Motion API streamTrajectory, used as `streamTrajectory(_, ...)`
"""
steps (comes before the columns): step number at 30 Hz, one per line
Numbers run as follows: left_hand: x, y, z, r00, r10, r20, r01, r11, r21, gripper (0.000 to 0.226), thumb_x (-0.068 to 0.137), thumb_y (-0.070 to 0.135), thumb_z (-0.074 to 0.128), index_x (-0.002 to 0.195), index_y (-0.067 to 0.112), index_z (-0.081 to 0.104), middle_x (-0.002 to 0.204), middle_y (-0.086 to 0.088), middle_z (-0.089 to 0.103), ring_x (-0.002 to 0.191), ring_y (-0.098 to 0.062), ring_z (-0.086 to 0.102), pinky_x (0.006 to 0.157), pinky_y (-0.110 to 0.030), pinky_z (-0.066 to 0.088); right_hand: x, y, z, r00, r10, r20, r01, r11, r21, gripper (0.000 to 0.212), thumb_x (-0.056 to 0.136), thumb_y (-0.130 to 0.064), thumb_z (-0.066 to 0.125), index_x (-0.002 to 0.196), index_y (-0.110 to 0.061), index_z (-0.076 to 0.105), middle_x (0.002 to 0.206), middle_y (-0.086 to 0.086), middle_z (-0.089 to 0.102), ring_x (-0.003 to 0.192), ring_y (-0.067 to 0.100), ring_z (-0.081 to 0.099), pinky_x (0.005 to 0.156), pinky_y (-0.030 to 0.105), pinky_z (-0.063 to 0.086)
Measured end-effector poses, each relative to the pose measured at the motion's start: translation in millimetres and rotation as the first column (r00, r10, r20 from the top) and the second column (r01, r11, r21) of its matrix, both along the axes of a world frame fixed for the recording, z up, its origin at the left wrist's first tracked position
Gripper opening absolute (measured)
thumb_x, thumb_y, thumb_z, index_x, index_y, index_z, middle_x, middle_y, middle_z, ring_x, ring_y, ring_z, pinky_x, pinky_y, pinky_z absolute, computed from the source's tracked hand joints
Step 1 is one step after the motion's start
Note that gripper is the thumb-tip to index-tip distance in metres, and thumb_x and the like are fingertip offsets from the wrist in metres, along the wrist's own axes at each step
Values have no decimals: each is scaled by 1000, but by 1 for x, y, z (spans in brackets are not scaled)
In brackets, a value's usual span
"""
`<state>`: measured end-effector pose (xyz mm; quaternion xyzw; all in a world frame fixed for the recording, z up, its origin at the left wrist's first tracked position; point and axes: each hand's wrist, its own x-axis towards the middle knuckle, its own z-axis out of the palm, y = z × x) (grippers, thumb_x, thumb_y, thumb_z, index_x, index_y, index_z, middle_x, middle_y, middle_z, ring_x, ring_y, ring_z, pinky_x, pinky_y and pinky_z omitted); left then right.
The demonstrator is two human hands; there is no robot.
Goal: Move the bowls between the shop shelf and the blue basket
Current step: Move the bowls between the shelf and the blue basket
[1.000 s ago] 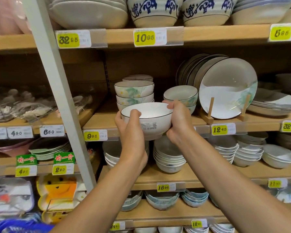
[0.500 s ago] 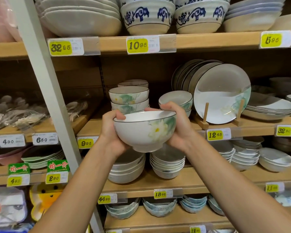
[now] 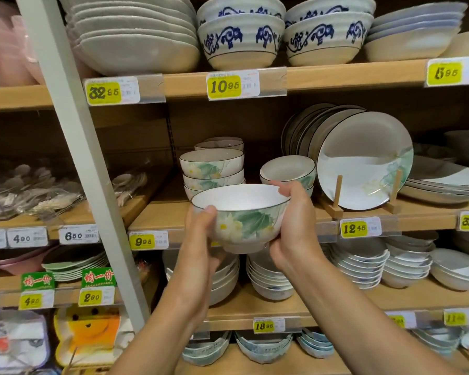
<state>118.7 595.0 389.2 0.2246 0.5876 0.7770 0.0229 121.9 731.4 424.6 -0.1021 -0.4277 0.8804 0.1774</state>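
Observation:
I hold a white bowl point(image 3: 241, 212) with a green leaf and white flower pattern upright in front of the wooden shop shelf point(image 3: 157, 212). My left hand point(image 3: 198, 239) grips its left side, thumb on the rim. My right hand point(image 3: 295, 223) grips its right side, fingers curled over the rim. Behind it on the shelf stands a stack of matching bowls point(image 3: 211, 169), with a second shorter stack point(image 3: 289, 171) to the right. The blue basket is out of view.
Large matching plates point(image 3: 363, 161) lean in a wooden rack at the right. A grey metal upright point(image 3: 73, 147) runs diagonally at the left. Blue-patterned bowls point(image 3: 241, 39) fill the shelf above. White bowl stacks point(image 3: 268, 277) sit on the shelf below.
The bowl has turned from tilted, with its base label facing me, to upright with the flower facing me. It now sits level in front of the shelf's edge.

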Motion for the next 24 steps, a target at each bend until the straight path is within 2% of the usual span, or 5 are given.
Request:
streamTrajectory(4,1,-11,7,998,-52,-27,48,989,-143,105,45,63,85,136,32,43,124,8,66,113,-12,63,89,-34,54,4,6,-8,998,45,-42,-36,979,199,34,90,-42,52,115,-21,61,96,4,74,92,20,71,85,39,58)
streamTrajectory(10,-19,-32,37,994,-81,-67,72,990,-124,97,43,50,92,128,19,56,117,-5,70,104,-20,69,72,-24,57,11,40,-1,904,427,-5,-338,722,603,134,44,-51,88,154,-25,16,143,-6,47,123,11,53,103,30,46)
streamTrajectory(13,-31,-33,56,988,-124,-96,112,986,-123,102,43,45,94,132,18,53,122,-7,68,110,-23,66,79,-30,57,6,48,13,877,475,-66,-298,648,701,106,55,-31,89,144,-17,33,123,-19,62,107,-3,62,78,11,52)
streamTrajectory(15,-39,-28,67,987,-118,-107,107,989,-105,105,39,46,95,131,15,54,122,-9,68,109,-24,66,78,-31,57,-6,47,24,875,465,-138,-248,674,696,77,58,-24,88,126,-17,53,115,-10,70,107,7,66,85,22,54)
streamTrajectory(24,-60,-13,97,971,-48,-235,-1,979,-205,105,44,53,90,132,14,50,123,-7,67,111,-20,63,85,-32,54,-61,66,51,844,498,-199,-250,694,675,89,48,-31,94,126,-13,56,120,3,68,115,20,62,97,37,49)
